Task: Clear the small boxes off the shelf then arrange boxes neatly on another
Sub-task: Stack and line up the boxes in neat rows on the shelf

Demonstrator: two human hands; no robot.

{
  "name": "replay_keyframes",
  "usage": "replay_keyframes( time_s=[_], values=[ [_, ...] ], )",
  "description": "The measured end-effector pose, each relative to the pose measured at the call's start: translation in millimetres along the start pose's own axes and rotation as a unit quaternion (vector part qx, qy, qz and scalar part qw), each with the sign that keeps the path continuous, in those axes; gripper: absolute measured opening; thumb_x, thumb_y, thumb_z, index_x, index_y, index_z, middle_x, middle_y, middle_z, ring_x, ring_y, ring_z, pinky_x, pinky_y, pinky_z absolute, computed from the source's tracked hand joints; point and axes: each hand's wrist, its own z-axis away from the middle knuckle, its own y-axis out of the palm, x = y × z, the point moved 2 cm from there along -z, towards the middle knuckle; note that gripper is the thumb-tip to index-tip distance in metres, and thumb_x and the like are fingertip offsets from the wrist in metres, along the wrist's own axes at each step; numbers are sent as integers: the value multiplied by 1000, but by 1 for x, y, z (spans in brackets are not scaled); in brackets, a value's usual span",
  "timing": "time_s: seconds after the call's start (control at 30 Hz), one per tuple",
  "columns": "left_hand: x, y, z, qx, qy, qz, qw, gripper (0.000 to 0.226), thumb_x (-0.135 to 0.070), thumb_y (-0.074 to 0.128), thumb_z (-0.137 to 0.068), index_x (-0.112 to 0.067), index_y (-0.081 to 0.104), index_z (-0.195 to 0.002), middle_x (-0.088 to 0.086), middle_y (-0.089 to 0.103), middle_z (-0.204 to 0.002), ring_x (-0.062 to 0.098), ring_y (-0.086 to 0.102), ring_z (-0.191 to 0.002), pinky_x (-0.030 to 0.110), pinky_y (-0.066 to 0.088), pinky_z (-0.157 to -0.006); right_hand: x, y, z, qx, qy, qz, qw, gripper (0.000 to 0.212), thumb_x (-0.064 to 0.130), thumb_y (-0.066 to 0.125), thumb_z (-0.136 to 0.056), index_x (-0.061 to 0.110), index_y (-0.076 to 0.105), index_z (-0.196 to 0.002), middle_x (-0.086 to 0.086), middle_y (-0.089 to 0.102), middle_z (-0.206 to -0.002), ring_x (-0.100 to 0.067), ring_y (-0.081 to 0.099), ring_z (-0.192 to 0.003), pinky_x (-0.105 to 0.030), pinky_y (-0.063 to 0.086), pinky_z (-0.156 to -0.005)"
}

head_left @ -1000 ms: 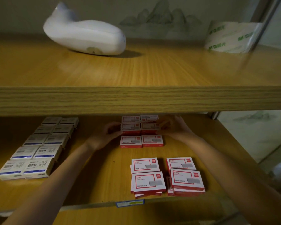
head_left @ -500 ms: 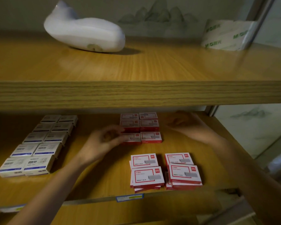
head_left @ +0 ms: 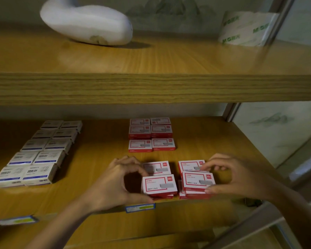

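At the front of the lower shelf [head_left: 97,168], the left hand [head_left: 113,186] curls thumb and fingers round the left pile of the front red boxes [head_left: 159,183]. The right hand [head_left: 241,177] pinches the right pile, fingertips on top, thumb at the front edge. Four tops show there. Six back red boxes [head_left: 151,135] sit behind in pairs, and ten white boxes [head_left: 38,155] lie well left. A second ago both hands were at the back group.

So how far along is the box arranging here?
Done: back red boxes sit in tidy pairs, white-blue boxes in two columns. In hand: left hand grips the left front stack, right hand the right front stack. Left: both stacks look uneven, need squaring.
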Motion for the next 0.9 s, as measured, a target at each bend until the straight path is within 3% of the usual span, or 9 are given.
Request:
replay_keyframes(
  time_s=[0.2,0.37,0.47,0.53,0.6,0.67,0.73,0.8,0.9],
  values=[
    [-5,1,2,-27,12,27,999,41,-56,71,-61,-38,61,-95,-31,51,-103,-5,43,-106,27,39,-91,1,2,1,-4,-8,36,999,42,66,61,-61,49,50,-98,32,50,-97,9,45,-95,-7,40,-67],
    [8,-23,-1,-96,-9,58,994,44,-59,67,-62,-38,61,-100,-24,53,-106,-4,47,-107,20,43,-85,4,-12,-18,-21,-17,22,999,32,51,61,-71,43,53,-101,25,53,-89,6,47,-90,-13,43,-64],
    [23,-37,-12,-126,-40,70,989,41,-59,66,-64,-43,57,-101,-23,55,-109,-5,50,-106,20,43,-82,6,-17,-45,-38,-23,34,998,33,44,61,-76,43,49,-106,27,50,-89,11,46,-85,-11,34,-57],
    [36,-40,-23,-117,-78,83,987,44,-54,65,-67,-41,55,-107,-17,58,-113,-2,54,-104,22,46,-82,5,-16,-66,-59,-6,38,998,37,51,60,-75,44,49,-110,27,51,-94,10,49,-86,-8,32,-63],
    [48,-40,-33,-113,-107,93,983,47,-49,63,-67,-35,55,-111,-11,58,-116,1,55,-102,19,45,-85,2,-12,-85,-88,18,59,994,48,57,58,-74,36,52,-117,20,52,-111,-1,49,-101,-14,36,-76],
    [56,-40,-42,-112,-110,87,984,44,-44,65,-70,-31,57,-111,-7,58,-116,3,54,-101,11,42,-84,1,-7,-101,-103,19,78,991,51,57,57,-76,30,52,-119,10,53,-120,-4,46,-98,-9,31,-72],
    [62,-37,-50,-93,-113,74,986,41,-35,67,-75,-25,57,-113,-3,58,-119,9,53,-107,18,41,-89,1,-1,-113,-94,14,77,993,51,54,58,-78,27,52,-121,6,53,-121,-5,47,-94,-5,27,-66],
    [67,-32,-54,-75,-128,68,987,42,-31,68,-77,-23,56,-116,0,56,-124,12,50,-112,25,38,-95,-1,7,-122,-72,15,78,994,51,52,57,-79,26,51,-122,2,53,-123,-10,51,-98,-14,35,-68],
    [72,-26,-58,-63,-148,65,985,46,-32,66,-79,-24,52,-121,0,51,-130,13,46,-117,25,35,-96,-6,17,-128,-68,24,83,994,49,50,57,-80,27,50,-122,3,52,-125,-14,50,-105,-19,33,-73]
  ],
)
